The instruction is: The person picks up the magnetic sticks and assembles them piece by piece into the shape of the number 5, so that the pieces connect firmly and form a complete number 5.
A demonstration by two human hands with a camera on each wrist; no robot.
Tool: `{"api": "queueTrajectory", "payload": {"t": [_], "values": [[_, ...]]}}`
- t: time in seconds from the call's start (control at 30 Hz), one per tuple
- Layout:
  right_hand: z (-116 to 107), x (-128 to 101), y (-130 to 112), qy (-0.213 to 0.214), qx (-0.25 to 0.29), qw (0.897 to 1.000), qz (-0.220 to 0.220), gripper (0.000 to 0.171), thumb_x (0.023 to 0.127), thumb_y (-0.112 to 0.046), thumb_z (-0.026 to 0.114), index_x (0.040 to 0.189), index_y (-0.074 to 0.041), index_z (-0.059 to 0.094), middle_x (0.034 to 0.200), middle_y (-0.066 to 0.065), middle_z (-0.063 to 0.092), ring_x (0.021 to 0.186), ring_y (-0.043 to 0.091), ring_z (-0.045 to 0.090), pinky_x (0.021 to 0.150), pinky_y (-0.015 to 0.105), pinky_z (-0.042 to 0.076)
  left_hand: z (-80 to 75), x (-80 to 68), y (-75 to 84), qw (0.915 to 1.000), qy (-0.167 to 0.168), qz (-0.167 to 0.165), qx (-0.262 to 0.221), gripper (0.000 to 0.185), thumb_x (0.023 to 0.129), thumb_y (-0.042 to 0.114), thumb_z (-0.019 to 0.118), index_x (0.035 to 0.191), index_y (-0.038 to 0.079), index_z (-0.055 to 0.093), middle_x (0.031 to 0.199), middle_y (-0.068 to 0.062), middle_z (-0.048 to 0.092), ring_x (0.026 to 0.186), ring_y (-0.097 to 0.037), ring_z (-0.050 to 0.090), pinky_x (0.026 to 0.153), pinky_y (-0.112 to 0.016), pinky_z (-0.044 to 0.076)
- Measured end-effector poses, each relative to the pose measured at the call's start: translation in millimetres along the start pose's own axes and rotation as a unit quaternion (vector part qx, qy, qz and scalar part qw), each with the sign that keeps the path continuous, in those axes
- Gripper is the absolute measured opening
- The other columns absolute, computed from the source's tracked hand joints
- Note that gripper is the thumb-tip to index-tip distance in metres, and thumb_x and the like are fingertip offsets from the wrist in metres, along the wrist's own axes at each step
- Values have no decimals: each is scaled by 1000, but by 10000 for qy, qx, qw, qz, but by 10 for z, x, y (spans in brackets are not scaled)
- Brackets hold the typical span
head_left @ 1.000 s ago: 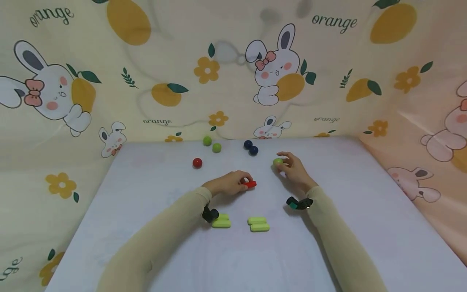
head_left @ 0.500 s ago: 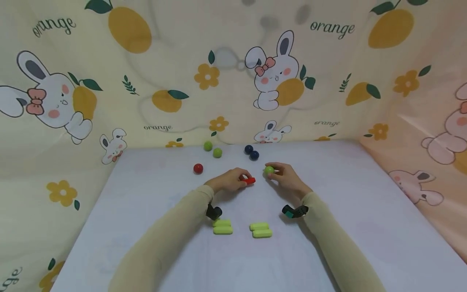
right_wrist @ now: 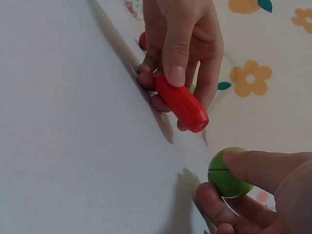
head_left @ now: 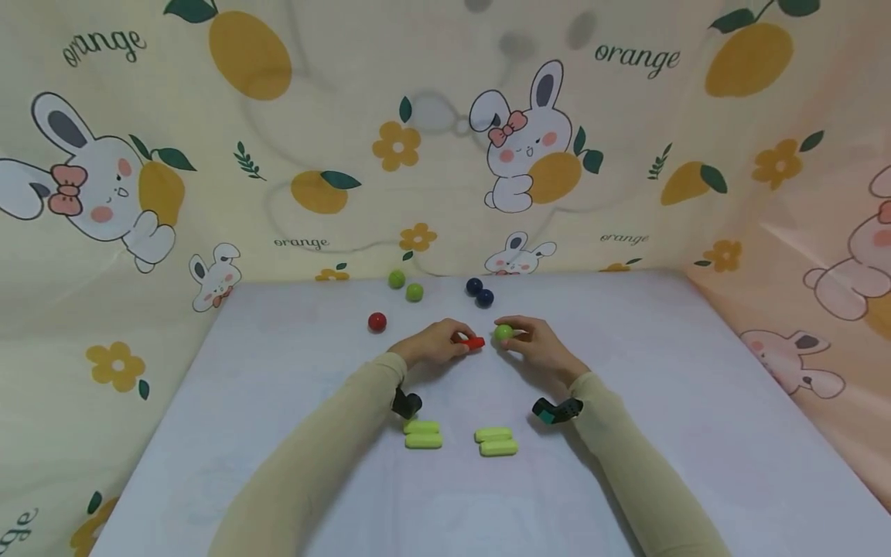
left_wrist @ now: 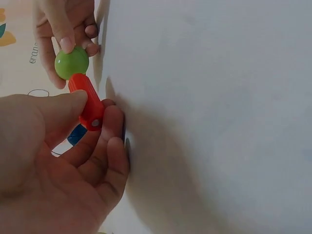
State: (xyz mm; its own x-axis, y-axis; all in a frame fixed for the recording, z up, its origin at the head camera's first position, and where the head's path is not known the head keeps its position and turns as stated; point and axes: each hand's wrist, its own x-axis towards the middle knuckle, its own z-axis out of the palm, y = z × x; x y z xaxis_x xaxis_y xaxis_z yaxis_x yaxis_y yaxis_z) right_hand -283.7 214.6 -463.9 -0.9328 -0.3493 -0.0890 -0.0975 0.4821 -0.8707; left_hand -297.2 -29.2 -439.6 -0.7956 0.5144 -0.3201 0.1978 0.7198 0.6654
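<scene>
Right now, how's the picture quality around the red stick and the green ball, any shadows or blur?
Head view: even soft light, wide-angle bend at the edges, red stick and green ball small. Left wrist view: sharp, left hand casts a broad shadow on the table. Right wrist view: sharp, soft shadows under both hands.

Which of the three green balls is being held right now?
The green ball pinched in the right hand, next to the red stick. The other two green balls lie untouched near the table's far edge.

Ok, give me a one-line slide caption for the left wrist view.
Left hand pinches a red stick while the right hand brings a green ball against its end.
</scene>
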Motion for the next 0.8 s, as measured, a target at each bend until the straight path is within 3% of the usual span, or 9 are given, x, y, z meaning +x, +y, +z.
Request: {"api": "queueTrajectory", "payload": {"t": [0.37,0.6,0.8], "values": [[42,-4,-27,-121,-269,9995,-122,49,99,-11,62,146,-9,50,151,17,50,134,38,51,113,56,42,-13,-11,12,10000,-52,-47,-70,35,103,18,56,137,16,61,120,-9,63,101,-20,57,96,-36,50],[103,28,-21,-329,-442,9977,-407,43,97,-9,64,139,-5,57,141,17,59,108,26,63,96,36,51,-23,-5,23,9998,-108,-84,-107,33,103,18,56,136,14,62,119,-10,64,100,-20,56,93,-33,49],[110,25,-27,-355,-438,9979,-327,42,97,-7,65,138,-5,58,140,18,60,103,23,63,91,31,50,-20,24,11,9998,-113,-100,-101,34,102,19,58,135,14,63,117,-9,64,98,-19,57,91,-32,49]]}}
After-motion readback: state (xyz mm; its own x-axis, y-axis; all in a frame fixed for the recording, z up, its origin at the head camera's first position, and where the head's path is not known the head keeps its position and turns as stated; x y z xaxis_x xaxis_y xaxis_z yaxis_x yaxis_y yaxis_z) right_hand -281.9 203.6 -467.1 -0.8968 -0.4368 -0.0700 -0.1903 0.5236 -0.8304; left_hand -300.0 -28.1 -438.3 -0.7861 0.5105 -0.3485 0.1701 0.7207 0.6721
